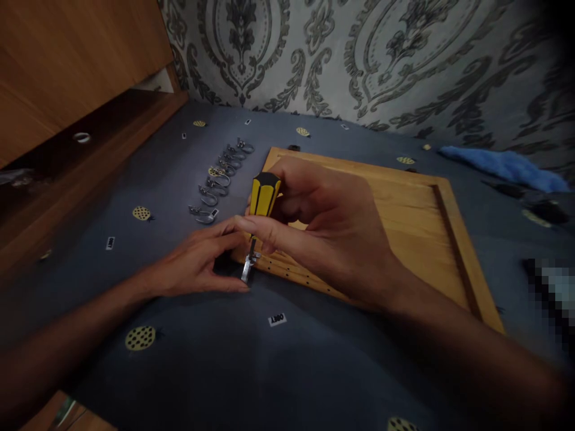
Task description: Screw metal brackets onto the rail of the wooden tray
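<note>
My right hand (323, 221) is wrapped round the yellow and black handle of a screwdriver (265, 194), held upright with its shaft pointing down. The shaft meets a small shiny metal hose clamp (248, 266) at the near left corner of a wooden board (413, 233). The thumb and fingers of my left hand (206, 260) close round that clamp; part of it is hidden. Left of the board, several similar hose clamps (218, 185) lie in a row on the dark patterned cloth.
The blue-grey cloth (202, 353) carries pineapple prints. A wooden cabinet (85, 66) with an open shelf stands at the left, a patterned wall (309, 54) behind. A blue cloth (503, 167) and a dark object (550, 212) lie right of the board, which has small holes along its near edge.
</note>
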`<state>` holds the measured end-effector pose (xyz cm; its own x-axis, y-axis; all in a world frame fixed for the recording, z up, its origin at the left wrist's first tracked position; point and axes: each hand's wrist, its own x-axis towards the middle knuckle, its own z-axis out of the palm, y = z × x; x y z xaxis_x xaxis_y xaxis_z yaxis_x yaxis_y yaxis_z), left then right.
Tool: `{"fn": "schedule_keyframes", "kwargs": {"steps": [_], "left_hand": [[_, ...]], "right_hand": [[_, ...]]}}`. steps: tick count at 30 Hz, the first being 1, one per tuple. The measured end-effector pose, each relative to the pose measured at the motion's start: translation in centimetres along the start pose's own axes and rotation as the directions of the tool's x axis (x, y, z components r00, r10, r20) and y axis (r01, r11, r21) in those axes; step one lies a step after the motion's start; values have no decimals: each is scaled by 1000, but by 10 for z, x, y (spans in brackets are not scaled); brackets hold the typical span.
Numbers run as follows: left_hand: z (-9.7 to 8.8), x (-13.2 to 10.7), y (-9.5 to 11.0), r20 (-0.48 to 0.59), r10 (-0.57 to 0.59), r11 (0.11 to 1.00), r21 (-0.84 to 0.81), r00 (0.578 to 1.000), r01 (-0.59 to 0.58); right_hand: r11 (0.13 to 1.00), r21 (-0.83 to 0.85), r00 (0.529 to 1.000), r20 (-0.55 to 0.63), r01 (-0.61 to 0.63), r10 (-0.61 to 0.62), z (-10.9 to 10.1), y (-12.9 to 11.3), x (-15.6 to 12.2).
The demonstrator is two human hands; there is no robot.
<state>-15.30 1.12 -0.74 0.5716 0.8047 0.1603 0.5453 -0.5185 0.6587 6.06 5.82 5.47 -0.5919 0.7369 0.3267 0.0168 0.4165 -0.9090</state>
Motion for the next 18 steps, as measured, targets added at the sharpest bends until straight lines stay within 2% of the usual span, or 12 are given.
{"fn": "schedule_keyframes", "kwargs": {"steps": [5,11,16,18], "left_hand": [[0,0,-1,0,24,1000,2,1000,-24],[0,0,0,0,29,999,18,1000,-29],[1,-2,-2,16,-17,998,60,1000,16],[1,-2,-3,22,-41,997,63,999,40]], "right_hand": [[999,-32,999,22,25,-24,-2,-2,-1],[1000,17,998,61,-1,0,-5,-2,0],[997,67,979,203,-36,21,-13,-5,4],[996,85,975,223,-35,15,-14,-6,5]]}}
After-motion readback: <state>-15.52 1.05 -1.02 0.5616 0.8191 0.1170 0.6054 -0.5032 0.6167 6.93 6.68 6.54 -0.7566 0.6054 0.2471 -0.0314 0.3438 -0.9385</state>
